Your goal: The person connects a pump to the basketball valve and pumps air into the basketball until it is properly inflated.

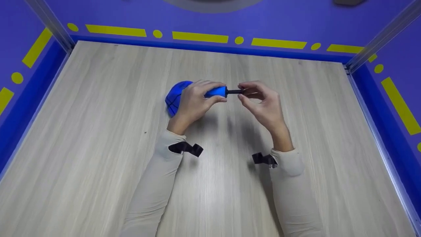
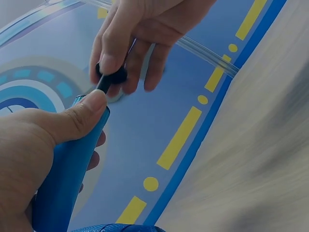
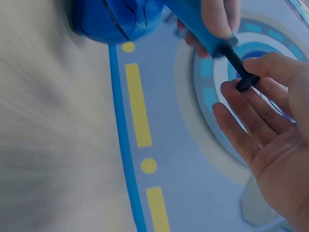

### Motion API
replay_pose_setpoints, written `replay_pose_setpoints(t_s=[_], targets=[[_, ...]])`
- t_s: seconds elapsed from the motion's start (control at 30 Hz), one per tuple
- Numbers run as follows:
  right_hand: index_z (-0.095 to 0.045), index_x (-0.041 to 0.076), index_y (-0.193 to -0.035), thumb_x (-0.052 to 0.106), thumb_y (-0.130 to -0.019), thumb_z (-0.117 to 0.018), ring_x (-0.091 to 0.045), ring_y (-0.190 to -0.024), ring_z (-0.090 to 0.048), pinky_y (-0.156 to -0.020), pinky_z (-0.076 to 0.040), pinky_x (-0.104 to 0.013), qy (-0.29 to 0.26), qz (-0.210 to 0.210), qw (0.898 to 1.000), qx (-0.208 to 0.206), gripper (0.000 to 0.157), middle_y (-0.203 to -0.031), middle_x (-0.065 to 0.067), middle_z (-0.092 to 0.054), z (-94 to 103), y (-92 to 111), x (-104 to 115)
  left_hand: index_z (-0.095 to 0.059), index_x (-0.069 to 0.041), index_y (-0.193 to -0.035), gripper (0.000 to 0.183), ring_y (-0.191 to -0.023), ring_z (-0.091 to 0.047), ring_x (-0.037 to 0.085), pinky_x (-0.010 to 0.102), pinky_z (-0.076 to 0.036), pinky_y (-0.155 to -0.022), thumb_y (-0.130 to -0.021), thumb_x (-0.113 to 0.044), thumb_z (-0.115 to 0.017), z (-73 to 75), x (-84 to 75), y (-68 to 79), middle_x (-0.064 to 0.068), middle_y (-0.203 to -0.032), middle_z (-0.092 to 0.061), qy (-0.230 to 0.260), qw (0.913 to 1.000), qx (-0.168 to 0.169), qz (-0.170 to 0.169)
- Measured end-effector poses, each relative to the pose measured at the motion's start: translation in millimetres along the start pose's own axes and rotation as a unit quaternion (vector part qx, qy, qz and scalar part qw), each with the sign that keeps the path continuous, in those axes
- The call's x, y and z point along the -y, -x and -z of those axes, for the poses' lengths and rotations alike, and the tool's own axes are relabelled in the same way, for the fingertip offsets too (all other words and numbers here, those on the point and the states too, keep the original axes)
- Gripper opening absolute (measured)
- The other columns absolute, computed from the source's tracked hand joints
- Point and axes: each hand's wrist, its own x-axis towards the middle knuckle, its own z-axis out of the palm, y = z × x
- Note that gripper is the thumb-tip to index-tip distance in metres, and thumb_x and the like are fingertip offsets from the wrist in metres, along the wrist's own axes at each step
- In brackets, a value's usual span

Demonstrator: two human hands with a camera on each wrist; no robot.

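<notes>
A blue hand pump (image 1: 219,92) lies roughly level above the table in the head view. My left hand (image 1: 193,100) grips its barrel, thumb along the near side, as the left wrist view also shows. From the barrel's right end sticks a thin black plunger rod (image 1: 234,92). My right hand (image 1: 264,102) pinches the small black handle (image 3: 247,83) at the rod's tip between thumb and fingers. A blue ball (image 1: 173,98) with black seams sits on the table behind my left hand, which partly hides it. Whether pump and ball are joined is hidden.
The pale wood-grain table (image 1: 98,131) spreads around both arms. Blue panels (image 1: 210,24) with yellow marks stand along its back and sides, with metal posts at the corners. A black camera mount (image 1: 189,148) juts from the left wrist and another from the right.
</notes>
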Motion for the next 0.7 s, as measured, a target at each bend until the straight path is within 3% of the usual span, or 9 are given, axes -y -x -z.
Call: replay_pose_setpoints(t_s=[0.37, 0.5, 0.7], targets=[[-0.075, -0.006, -0.121, -0.006, -0.094, -0.078, -0.023, -0.103, -0.073, -0.089, -0.058, -0.028, -0.032, -0.038, 0.997, -0.055, 0.027, -0.117, -0.02, -0.075, 47.4, 5.4, 0.0, -0.079, -0.009, -0.125, 0.045, -0.115, -0.071, 0.024, 0.038, -0.055, -0.099, -0.092, -0.039, -0.083, 7.1, 6.2, 0.0, 0.006, -0.121, -0.078, 0.004, 0.9998, -0.014, 0.016], [-0.075, -0.005, -0.122, -0.004, -0.094, -0.079, -0.024, -0.102, -0.073, -0.089, -0.059, -0.03, -0.033, -0.051, 0.997, -0.056, 0.028, -0.117, -0.019, -0.076, 47.1, 5.1, 1.0, -0.079, -0.009, -0.124, 0.045, -0.114, -0.071, 0.025, 0.039, -0.056, -0.098, -0.092, -0.04, -0.083, 5.3, 5.5, 0.3, 0.006, -0.12, -0.078, -0.004, 0.9997, -0.018, 0.018], [-0.076, -0.005, -0.119, -0.004, -0.092, -0.081, -0.022, -0.096, -0.074, -0.086, -0.059, -0.028, -0.032, -0.041, 0.997, -0.054, 0.027, -0.113, -0.017, -0.077, 30.5, 1.5, 1.3, -0.08, -0.008, -0.122, 0.043, -0.11, -0.072, 0.025, 0.039, -0.057, -0.092, -0.092, -0.039, -0.082, 1.2, 0.4, 1.2, 0.006, -0.117, -0.079, -0.016, 0.9994, -0.027, 0.015]])
